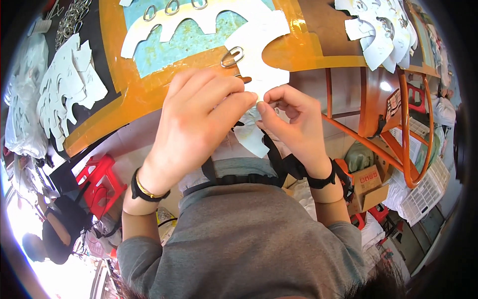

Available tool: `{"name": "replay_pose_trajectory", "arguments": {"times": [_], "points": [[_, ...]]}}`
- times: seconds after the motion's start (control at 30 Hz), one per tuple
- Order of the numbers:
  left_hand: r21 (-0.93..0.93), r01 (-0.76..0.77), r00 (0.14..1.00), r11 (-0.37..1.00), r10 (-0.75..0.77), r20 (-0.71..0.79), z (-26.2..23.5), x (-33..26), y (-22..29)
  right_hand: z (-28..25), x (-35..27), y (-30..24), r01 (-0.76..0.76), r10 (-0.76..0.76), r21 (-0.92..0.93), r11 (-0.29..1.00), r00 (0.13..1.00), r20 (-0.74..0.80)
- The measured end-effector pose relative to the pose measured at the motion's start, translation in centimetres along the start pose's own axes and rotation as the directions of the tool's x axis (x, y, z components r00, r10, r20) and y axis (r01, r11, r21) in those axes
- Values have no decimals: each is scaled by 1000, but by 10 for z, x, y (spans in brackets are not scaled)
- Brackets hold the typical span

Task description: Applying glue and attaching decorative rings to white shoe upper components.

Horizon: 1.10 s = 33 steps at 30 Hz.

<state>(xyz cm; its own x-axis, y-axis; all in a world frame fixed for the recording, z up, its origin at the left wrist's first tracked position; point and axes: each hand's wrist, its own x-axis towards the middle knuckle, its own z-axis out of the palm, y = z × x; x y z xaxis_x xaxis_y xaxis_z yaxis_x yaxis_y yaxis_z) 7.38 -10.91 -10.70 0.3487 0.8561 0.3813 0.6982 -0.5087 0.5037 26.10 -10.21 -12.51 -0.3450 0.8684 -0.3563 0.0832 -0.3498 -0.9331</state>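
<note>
A white scalloped sheet strip [256,62] curves across the table's front edge and down between my hands. My left hand [191,112] is closed, thumb and fingers pinching the strip near its lower part. Facing it, my right hand [294,117] pinches the same spot between thumb and forefinger, its other fingers curled. Just beyond my left fingers, a silver oval ring [232,57] sits at the strip's edge. More oval rings [172,7] lie along its far tabs. Below my fingertips a white flap [252,139] hangs; what lies exactly between the fingertips is hidden.
Stacks of white scalloped pieces lie at the left [72,89] and far right [381,32] of the table. A heap of metal rings [72,22] is at back left. Orange tubing [408,134], a cardboard box [368,187] and a red stool [102,184] stand below. Another person [62,226] is at lower left.
</note>
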Motion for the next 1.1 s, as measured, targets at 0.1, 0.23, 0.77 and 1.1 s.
{"name": "replay_pose_trajectory", "arguments": {"times": [0.1, 0.23, 0.77, 1.1], "points": [[-60, -73, 996, 996, 76, 46, 0, 5, -7, -2, 2, 5, 115, -115, -64, 991, 993, 5], [-163, -110, 989, 980, 125, 85, 0, 11, -9, -4, 1, -1, 65, -65, -8, 998, 998, 14], [-193, 119, 956, 974, -60, 286, -3, 19, -5, -1, 6, -3, 109, -109, -13, 994, 994, 30], [-423, 399, 916, 813, -336, 218, 6, 15, -4, -3, 7, -5, 45, -44, 38, 998, 999, -27]]}}
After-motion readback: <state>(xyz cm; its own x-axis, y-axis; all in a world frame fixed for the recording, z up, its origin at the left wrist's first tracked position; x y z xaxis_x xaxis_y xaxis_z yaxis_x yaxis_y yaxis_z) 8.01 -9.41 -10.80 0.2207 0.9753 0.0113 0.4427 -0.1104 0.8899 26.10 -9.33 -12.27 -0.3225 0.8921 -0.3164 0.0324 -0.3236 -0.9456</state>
